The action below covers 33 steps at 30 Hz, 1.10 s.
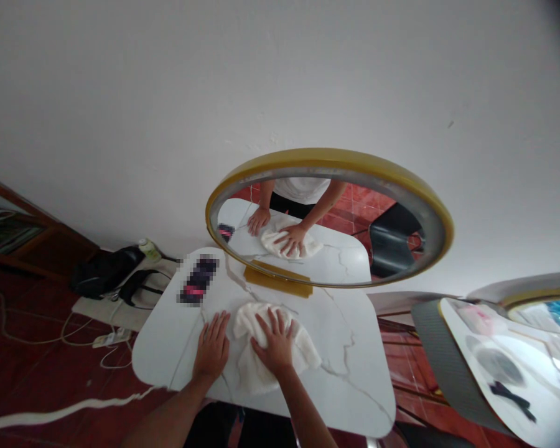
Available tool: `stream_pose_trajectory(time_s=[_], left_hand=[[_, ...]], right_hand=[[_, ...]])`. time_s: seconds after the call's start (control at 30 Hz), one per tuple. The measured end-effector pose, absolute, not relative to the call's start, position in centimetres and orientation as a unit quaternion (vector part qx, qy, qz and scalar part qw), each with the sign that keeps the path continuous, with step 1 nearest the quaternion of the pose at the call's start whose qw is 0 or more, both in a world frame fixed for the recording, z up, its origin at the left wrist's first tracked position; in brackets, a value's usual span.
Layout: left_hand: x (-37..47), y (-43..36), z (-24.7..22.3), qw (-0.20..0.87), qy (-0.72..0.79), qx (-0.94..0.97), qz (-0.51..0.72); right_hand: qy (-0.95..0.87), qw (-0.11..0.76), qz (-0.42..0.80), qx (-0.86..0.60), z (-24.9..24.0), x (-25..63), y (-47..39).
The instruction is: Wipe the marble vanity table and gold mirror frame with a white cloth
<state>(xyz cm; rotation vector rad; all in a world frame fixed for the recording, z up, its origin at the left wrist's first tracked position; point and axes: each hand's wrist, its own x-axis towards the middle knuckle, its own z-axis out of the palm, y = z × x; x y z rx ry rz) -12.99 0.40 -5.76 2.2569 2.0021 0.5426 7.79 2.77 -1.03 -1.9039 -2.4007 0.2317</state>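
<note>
A crumpled white cloth point(261, 373) lies on the white marble-patterned tabletop point(354, 386). On top of it, my right hand point(276, 342) rests palm down with the fingers spread. My left hand point(212, 348) lies flat on the tabletop just left of the cloth, its fingers stretched out and apart from the cloth. Neither hand grips anything. Behind the cloth stands a round gold-framed mirror point(326, 158) on a gold base point(277, 280); both hands and the cloth show in its reflection.
A blurred-out dark object point(200, 277) lies at the table's back left. Left of the table are a black bag point(105, 270), a bottle point(149, 250), cables and a power strip point(112, 338). A second table point(508, 398) with a mirror stands right. A white wall point(168, 112) rises behind.
</note>
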Motion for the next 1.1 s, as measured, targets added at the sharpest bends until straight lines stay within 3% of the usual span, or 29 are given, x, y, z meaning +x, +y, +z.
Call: stream_pose_trajectory(time_s=[0.27, 0.73, 1.1], left_hand=[[-13.0, 0.4, -6.2, 0.038, 0.655, 0.735, 0.17], [-12.7, 0.7, -5.5, 0.041, 0.662, 0.73, 0.168], [-12.7, 0.5, -5.5, 0.042, 0.656, 0.736, 0.162]], right_hand=[[-0.829, 0.048, 0.085, -0.551, -1.5, 8.6, -0.9], [-0.745, 0.036, 0.07, -0.663, -0.6, 7.6, 7.3], [-0.791, 0.03, 0.112, -0.6, -0.3, 7.4, 0.9]])
